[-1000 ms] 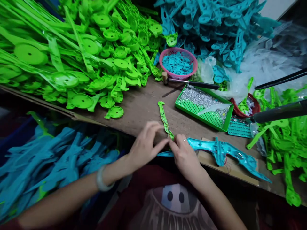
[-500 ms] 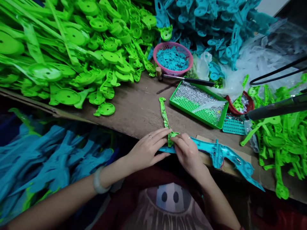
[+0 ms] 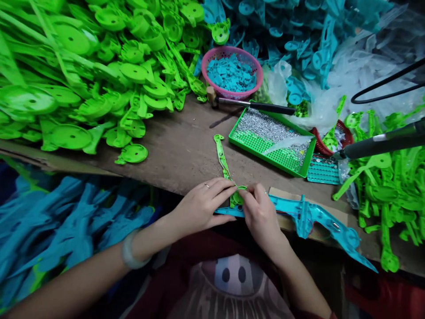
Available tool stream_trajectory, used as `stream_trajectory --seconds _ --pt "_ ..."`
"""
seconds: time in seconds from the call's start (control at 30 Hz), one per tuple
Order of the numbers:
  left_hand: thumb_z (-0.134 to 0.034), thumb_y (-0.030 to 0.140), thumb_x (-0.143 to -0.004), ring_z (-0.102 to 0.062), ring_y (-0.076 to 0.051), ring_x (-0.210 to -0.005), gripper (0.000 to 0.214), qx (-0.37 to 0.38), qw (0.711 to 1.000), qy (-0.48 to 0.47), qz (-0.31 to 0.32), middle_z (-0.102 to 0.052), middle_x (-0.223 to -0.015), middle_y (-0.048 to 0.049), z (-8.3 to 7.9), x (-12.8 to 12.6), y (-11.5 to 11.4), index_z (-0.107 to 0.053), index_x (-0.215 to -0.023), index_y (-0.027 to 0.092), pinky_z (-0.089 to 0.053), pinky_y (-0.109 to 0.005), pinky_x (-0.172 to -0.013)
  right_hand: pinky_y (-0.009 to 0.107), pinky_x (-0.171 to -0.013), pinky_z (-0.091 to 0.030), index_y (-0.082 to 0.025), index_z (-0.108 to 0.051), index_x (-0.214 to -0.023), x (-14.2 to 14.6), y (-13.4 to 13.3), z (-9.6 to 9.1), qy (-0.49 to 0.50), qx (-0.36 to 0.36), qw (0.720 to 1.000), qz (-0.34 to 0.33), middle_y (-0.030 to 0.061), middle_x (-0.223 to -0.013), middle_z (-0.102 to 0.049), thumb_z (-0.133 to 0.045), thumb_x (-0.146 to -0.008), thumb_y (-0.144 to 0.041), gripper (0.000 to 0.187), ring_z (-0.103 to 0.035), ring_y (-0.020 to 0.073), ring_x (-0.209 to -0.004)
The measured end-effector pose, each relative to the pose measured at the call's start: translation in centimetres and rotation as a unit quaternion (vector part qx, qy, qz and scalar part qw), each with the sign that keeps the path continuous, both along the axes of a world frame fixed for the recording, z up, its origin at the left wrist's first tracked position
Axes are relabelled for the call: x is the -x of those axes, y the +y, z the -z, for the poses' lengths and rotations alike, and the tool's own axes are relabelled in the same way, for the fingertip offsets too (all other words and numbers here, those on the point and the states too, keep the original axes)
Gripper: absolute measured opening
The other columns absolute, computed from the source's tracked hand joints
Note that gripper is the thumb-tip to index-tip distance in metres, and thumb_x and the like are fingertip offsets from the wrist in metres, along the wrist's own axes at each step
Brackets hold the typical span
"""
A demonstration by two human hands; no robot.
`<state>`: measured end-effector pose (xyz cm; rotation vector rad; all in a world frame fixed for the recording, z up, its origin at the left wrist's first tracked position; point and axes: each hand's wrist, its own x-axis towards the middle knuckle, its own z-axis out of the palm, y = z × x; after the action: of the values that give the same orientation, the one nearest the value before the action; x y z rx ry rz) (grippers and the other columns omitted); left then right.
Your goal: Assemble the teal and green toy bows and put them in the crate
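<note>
A long blue plastic shell, shaped like a toy weapon half, lies along the table's front edge with thin red wire inside. Across its left part sits a green plastic part, its narrow arm pointing away from me and its round end close to my fingers. My left hand grips this green part and the blue shell, fingers on top and thumb below. My right hand is closed in a pinch at the green part's round end. Whatever small thing its fingertips may hold is hidden.
A green tray of small metal screws stands beyond my hands, with a hammer behind it. A pink basket holds blue pieces. Green parts are heaped at left, more at right. A power tool juts in from the right.
The view has shifted slightly. My right fingers have moved a little off the green part, so more of its round end shows. Both hands stay at the same place on the shell.
</note>
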<state>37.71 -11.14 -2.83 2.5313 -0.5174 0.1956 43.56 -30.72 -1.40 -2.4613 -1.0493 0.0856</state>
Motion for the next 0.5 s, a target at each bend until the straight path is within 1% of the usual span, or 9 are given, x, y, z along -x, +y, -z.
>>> stream_trajectory --seconds 0.1,0.2,0.27,0.33,0.43,0.5 --pt "-0.073 0.041 -0.086 -0.058 -0.033 -0.122 0.06 0.023 1.0 0.015 -0.014 -0.055 -0.136 -0.0199 0.2 0.0 0.0 -0.051 -0.134 0.013 -0.056 -0.048 -0.097 0.033 -0.073 -0.05 -0.017 -0.066 -0.106 -0.1 0.1 -0.1 0.008 0.014 1.0 0.014 0.0113 -0.099 -0.055 -0.039 -0.098 -0.009 0.029 -0.054 0.0222 -0.088" --pt "-0.075 0.04 -0.085 -0.055 -0.034 -0.126 0.059 0.036 0.999 0.022 -0.021 -0.049 -0.142 -0.0225 0.3 -0.1 0.0 -0.052 -0.132 0.011 -0.054 -0.049 -0.101 0.031 -0.07 -0.048 -0.017 -0.065 -0.105 -0.3 0.1 0.0 0.003 0.026 1.0 0.016 0.0104 -0.096 -0.054 -0.039 -0.098 -0.009 0.028 -0.054 0.0216 -0.085" --pt "-0.074 0.041 -0.086 -0.052 -0.035 -0.128 0.057 0.03 0.999 0.025 -0.019 -0.052 -0.141 -0.0211 0.3 -0.3 -0.1 -0.053 -0.131 0.012 -0.051 -0.051 -0.104 0.03 -0.069 -0.048 -0.017 -0.065 -0.106 -0.4 0.1 0.1 0.009 0.016 1.0 0.017 0.0097 -0.095 -0.053 -0.039 -0.099 -0.009 0.028 -0.053 0.0208 -0.083" --pt "-0.072 0.043 -0.087 -0.051 -0.035 -0.128 0.057 0.017 0.999 0.025 -0.015 -0.054 -0.138 -0.0199 0.1 -0.5 0.0 -0.054 -0.131 0.013 -0.05 -0.053 -0.104 0.03 -0.07 -0.048 -0.016 -0.064 -0.106 -0.5 0.1 0.2 0.021 -0.009 0.999 0.022 0.0092 -0.094 -0.052 -0.038 -0.099 -0.009 0.028 -0.053 0.0202 -0.083" --pt "-0.073 0.046 -0.085 -0.053 -0.035 -0.123 0.06 -0.008 1.0 0.02 -0.001 -0.057 -0.135 -0.0188 -0.2 -0.9 0.1 -0.055 -0.132 0.013 -0.053 -0.053 -0.1 0.03 -0.071 -0.047 -0.017 -0.064 -0.101 -0.6 0.0 0.4 0.028 -0.039 0.998 0.04 0.0079 -0.093 -0.051 -0.037 -0.099 -0.009 0.028 -0.053 0.0195 -0.082" --pt "-0.075 0.048 -0.083 -0.055 -0.035 -0.121 0.061 -0.02 1.0 0.015 0.007 -0.059 -0.132 -0.0178 -0.4 -1.2 0.2 -0.057 -0.131 0.014 -0.054 -0.052 -0.096 0.03 -0.069 -0.046 -0.017 -0.065 -0.097 -0.7 0.0 0.4 0.024 -0.037 0.998 0.047 0.0075 -0.092 -0.05 -0.038 -0.099 -0.009 0.029 -0.052 0.0194 -0.08"
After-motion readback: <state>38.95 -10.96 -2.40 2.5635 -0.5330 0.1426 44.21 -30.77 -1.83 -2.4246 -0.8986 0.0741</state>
